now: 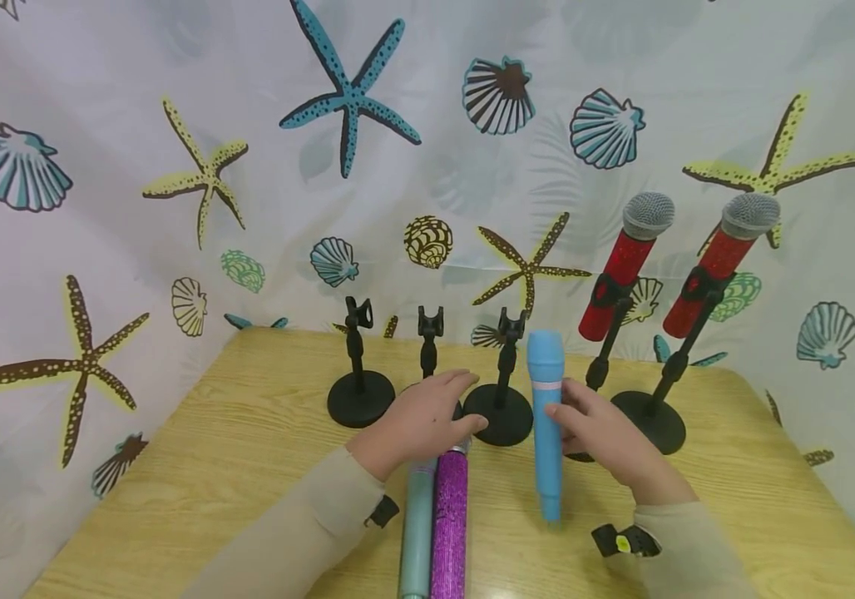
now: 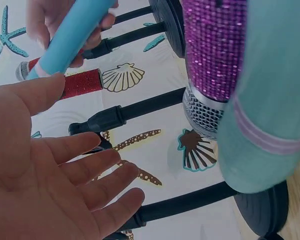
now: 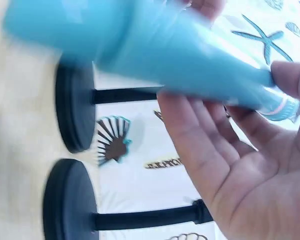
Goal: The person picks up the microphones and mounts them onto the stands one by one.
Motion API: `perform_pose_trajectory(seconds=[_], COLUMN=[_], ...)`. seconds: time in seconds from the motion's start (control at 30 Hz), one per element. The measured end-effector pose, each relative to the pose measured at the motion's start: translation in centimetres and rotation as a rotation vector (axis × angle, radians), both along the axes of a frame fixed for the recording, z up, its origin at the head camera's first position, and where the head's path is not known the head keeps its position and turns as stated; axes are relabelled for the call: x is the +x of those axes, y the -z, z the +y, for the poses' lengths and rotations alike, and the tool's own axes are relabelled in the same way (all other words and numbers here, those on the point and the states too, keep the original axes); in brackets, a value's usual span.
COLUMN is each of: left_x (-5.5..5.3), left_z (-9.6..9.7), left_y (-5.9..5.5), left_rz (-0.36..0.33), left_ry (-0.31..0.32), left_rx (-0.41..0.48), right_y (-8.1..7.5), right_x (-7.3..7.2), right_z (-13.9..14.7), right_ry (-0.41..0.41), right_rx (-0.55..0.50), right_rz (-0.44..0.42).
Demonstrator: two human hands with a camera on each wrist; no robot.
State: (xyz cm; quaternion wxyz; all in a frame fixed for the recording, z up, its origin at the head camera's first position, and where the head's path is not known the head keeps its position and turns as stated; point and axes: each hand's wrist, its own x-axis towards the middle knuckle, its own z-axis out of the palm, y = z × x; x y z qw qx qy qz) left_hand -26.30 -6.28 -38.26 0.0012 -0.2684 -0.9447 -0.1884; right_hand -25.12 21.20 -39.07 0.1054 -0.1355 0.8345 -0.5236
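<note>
In the head view a light blue microphone (image 1: pixel 547 449) stands nearly upright over the table, pinched between thumb and fingers of my right hand (image 1: pixel 607 437). The right wrist view shows the fingers under its blue body (image 3: pixel 190 65) and the thumb on the other side. My left hand (image 1: pixel 420 420) hovers with fingers spread above the heads of two microphones lying side by side. One is a glittery purple microphone (image 1: pixel 451 524) with a silver mesh head; the other is a pale teal microphone (image 1: pixel 417 532). The left palm (image 2: pixel 50 185) shows nothing held.
Black stands line the back of the table (image 1: pixel 248 466): a left stand (image 1: pixel 360 398), a middle stand (image 1: pixel 429 333) partly behind my left hand, and another stand (image 1: pixel 500 412). At the right, two stands hold red microphones (image 1: pixel 625 254) tilted in their clips. A shell-patterned curtain (image 1: pixel 397 200) hangs behind.
</note>
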Motion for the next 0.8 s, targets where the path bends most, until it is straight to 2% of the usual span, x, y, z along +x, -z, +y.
perform_pose_trajectory(seconds=[0.13,0.27,0.47,0.63,0.8], left_x=[-0.7,-1.7,-3.5,-5.2,-6.4], left_z=[1.3,2.7,4.6,6.0,6.6], left_y=[-0.4,-0.8,-0.7,-0.3,0.3], left_rz=[-0.042,-0.112,-0.173,-0.198,-0.236], left_ry=[-0.003,-0.032,-0.103,-0.138,-0.137], left_rx=[0.054,0.151,0.312,0.369,0.402], right_y=[-0.7,-0.8,-0.7,-0.6,-0.5], right_x=[-0.1,-0.3,-0.6,-0.8,-1.0], right_z=[1.2,1.9,2.0,1.8,1.8], right_ry=[0.034,0.042,0.060,0.075,0.074], right_rx=[-0.008,-0.040,-0.075,-0.072,-0.078], right_rz=[0.088,0.147,0.170,0.171,0.181])
